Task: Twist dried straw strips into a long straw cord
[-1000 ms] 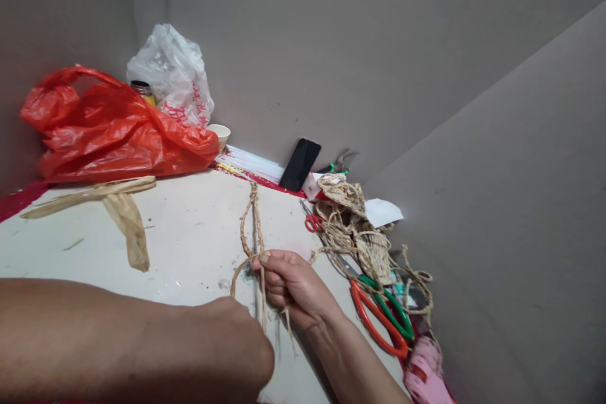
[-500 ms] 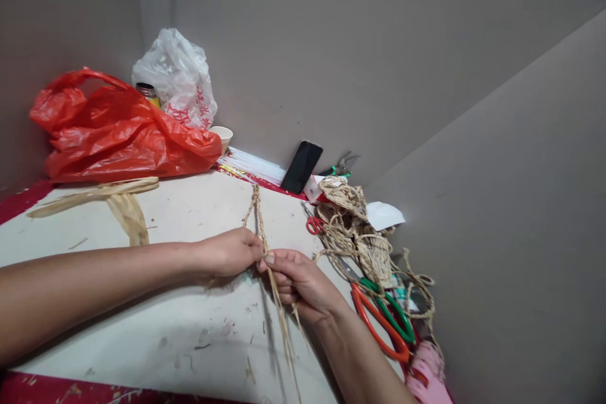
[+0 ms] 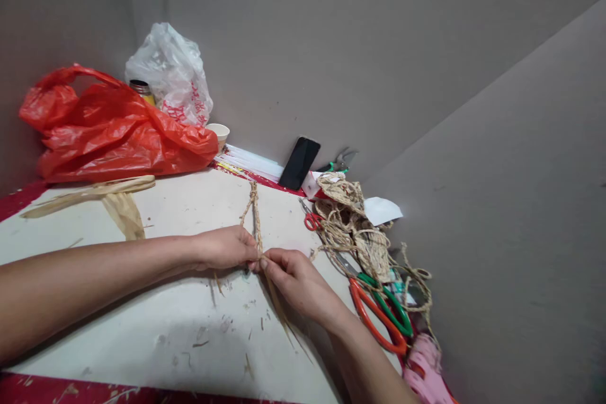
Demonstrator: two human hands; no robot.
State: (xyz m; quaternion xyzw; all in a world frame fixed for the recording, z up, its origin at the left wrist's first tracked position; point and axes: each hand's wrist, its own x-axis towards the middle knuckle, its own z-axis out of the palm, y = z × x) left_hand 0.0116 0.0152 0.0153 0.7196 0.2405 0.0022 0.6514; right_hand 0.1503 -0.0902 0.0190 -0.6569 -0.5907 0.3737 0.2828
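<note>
A thin braided straw cord (image 3: 256, 214) runs down the white board (image 3: 156, 303) from a small knot at its top, where a second braided length branches to the left. My left hand (image 3: 231, 247) pinches the cord's lower end from the left side. Meeting it there, my right hand (image 3: 291, 274) grips the same spot between thumb and forefinger. Loose straw strands (image 3: 279, 306) hang below the fingers toward the front. The exact crossing of the strands is hidden by the fingertips.
At right lie coiled braided rope (image 3: 348, 221), small red scissors (image 3: 312, 219) and large orange-green-handled scissors (image 3: 379, 309). A phone (image 3: 300, 163) leans on the wall near pruning shears (image 3: 341, 161). Flat straw strips (image 3: 123, 202), a red bag (image 3: 113, 139) and a paper cup (image 3: 220, 134) are at left and back.
My right hand has turned over a little, its fingers now closer against my left fingertips. The loose strands have swung rightward under it. The view has shifted slightly.
</note>
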